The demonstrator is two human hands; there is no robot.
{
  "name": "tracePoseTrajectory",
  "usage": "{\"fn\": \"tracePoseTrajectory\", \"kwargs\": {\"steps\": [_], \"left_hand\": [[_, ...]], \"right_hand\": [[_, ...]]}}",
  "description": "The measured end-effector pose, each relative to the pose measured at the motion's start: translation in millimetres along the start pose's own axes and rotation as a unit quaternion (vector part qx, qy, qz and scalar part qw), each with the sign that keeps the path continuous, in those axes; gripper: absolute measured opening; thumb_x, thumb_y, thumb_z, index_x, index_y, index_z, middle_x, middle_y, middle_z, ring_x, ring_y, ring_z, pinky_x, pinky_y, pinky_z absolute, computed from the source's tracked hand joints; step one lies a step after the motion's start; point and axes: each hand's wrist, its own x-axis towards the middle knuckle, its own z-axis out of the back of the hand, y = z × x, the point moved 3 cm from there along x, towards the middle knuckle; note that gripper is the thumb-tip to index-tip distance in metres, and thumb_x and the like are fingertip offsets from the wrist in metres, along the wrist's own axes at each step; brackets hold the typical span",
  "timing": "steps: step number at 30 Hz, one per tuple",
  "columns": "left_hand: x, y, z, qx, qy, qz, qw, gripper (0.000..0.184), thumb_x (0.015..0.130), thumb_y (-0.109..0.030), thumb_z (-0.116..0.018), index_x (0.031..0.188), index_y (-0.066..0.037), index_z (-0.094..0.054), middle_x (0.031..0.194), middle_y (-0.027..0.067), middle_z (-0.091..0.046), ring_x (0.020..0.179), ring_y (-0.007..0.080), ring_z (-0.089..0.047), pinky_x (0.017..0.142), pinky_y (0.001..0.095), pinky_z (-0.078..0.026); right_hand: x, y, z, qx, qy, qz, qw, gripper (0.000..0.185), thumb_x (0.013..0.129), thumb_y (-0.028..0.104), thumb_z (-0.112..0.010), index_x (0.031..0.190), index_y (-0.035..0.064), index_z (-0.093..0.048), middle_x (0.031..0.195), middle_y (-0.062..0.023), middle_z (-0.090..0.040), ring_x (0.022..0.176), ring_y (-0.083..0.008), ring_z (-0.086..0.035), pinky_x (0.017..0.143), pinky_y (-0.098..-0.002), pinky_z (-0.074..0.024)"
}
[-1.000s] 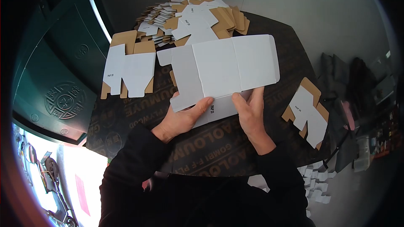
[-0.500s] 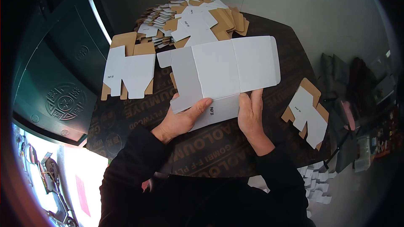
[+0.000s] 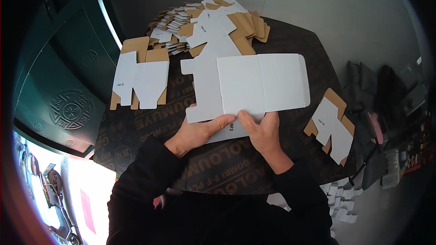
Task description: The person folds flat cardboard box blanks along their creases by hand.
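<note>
A partly folded white cardboard box (image 3: 240,84) is held above the dark table, with crease lines across it and its wide panels stretching right. My left hand (image 3: 200,131) grips its lower left part, thumb on top and fingers underneath. My right hand (image 3: 263,131) grips the near edge, its thumb pressed on the panel close to the left thumb. Small "PAP 20" print shows on the near panel between the hands. The fingers below the cardboard are mostly hidden.
A heap of flattened white-and-brown boxes (image 3: 218,27) lies at the table's back. One flat box (image 3: 150,79) lies on the left, another (image 3: 334,124) on the right. The dark printed table (image 3: 136,140) stands beside a green door (image 3: 59,72). White pieces (image 3: 343,202) lie on the floor at lower right.
My right thumb has moved left along the near edge toward the left thumb. The held box has turned slightly and shifted right and nearer to me.
</note>
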Motion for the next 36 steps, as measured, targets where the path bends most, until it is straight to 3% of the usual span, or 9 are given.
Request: {"fn": "tracePoseTrajectory", "kwargs": {"steps": [7, 17, 21, 27, 31, 33, 34, 36], "left_hand": [[0, 1, 2, -0.004, -0.037, -0.017, 0.999, 0.025, 0.083, -0.01, -0.07, 0.1, 0.005, -0.06, 0.078, 0.0112, -0.066, 0.062, 0.0147, -0.061, 0.054, 0.0224, -0.049], [3, 9, 10, 0.011, -0.023, -0.047, 0.999, 0.023, 0.084, -0.008, -0.067, 0.099, 0.006, -0.059, 0.075, 0.012, -0.066, 0.061, 0.0153, -0.061, 0.053, 0.023, -0.049], [1, 4, 9, 0.052, -0.02, -0.061, 0.997, 0.021, 0.084, -0.007, -0.067, 0.099, 0.006, -0.06, 0.073, 0.0104, -0.065, 0.059, 0.0145, -0.059, 0.052, 0.0219, -0.048], [2, -4, 14, 0.09, 0.013, 0.015, 0.996, 0.04, 0.078, -0.015, -0.075, 0.107, 0.007, -0.059, 0.086, 0.0129, -0.067, 0.073, 0.0174, -0.062, 0.068, 0.0276, -0.051], [4, -2, 25, -0.108, 0.144, -0.066, 0.981, 0.077, 0.071, -0.043, -0.079, 0.124, 0.006, -0.051, 0.113, 0.0173, -0.062, 0.1, 0.0254, -0.06, 0.092, 0.0369, -0.045], [5, 14, 27, -0.349, 0.175, -0.068, 0.918, 0.109, 0.065, -0.073, -0.066, 0.137, 0.003, -0.038, 0.135, 0.0188, -0.048, 0.122, 0.0339, -0.047, 0.105, 0.0465, -0.032], [7, 16, 31, -0.348, 0.177, -0.069, 0.918, 0.109, 0.065, -0.073, -0.066, 0.137, 0.003, -0.038, 0.135, 0.0188, -0.048, 0.122, 0.0339, -0.047, 0.105, 0.0465, -0.032], [10, 13, 40, -0.445, 0.217, -0.078, 0.865, 0.095, 0.077, -0.076, -0.048, 0.144, -0.011, -0.032, 0.149, 0.0181, -0.027, 0.134, 0.0413, -0.029, 0.103, 0.0611, -0.029]], "right_hand": [[2, 5, 4, -0.054, -0.017, 0.051, 0.997, 0.058, 0.081, 0.02, -0.068, 0.123, -0.009, -0.04, 0.109, -0.0223, -0.051, 0.094, -0.0311, -0.054, 0.086, -0.0397, -0.0438], [5, 4, 10, 0.028, -0.016, 0.053, 0.998, 0.038, 0.09, 0.016, -0.059, 0.115, -0.0084, -0.047, 0.102, -0.0185, -0.056, 0.091, -0.0247, -0.055, 0.084, -0.0344, -0.0438], [4, -1, 14, 0.208, -0.052, -0.074, 0.974, 0.023, 0.092, 0.011, -0.054, 0.105, -0.0073, -0.054, 0.1, -0.0131, -0.06, 0.091, -0.0196, -0.054, 0.086, -0.0309, -0.0418], [13, -18, 18, 0.374, -0.062, -0.047, 0.924, 0.018, 0.093, 0.008, -0.053, 0.101, -0.0061, -0.06, 0.106, -0.0095, -0.062, 0.094, -0.0157, -0.054, 0.088, -0.0277, -0.0401], [18, -15, 21, 0.45, -0.079, -0.048, 0.888, 0.016, 0.092, 0.006, -0.055, 0.101, -0.0026, -0.064, 0.11, -0.0077, -0.063, 0.096, -0.0127, -0.055, 0.091, -0.0256, -0.0384], [18, -16, 22, 0.45, -0.067, -0.043, 0.889, 0.016, 0.091, 0.006, -0.056, 0.103, -0.0022, -0.064, 0.111, -0.0077, -0.063, 0.097, -0.0127, -0.055, 0.091, -0.0258, -0.0384], [19, -17, 22, 0.45, -0.054, -0.04, 0.891, 0.017, 0.091, 0.006, -0.056, 0.104, -0.0018, -0.064, 0.112, -0.0077, -0.063, 0.097, -0.0126, -0.055, 0.092, -0.026, -0.0385], [19, -17, 20, 0.449, -0.027, -0.035, 0.892, 0.019, 0.09, 0.006, -0.058, 0.107, -0.0009, -0.064, 0.114, -0.0076, -0.063, 0.098, -0.0125, -0.055, 0.092, -0.0264, -0.0387]]}}
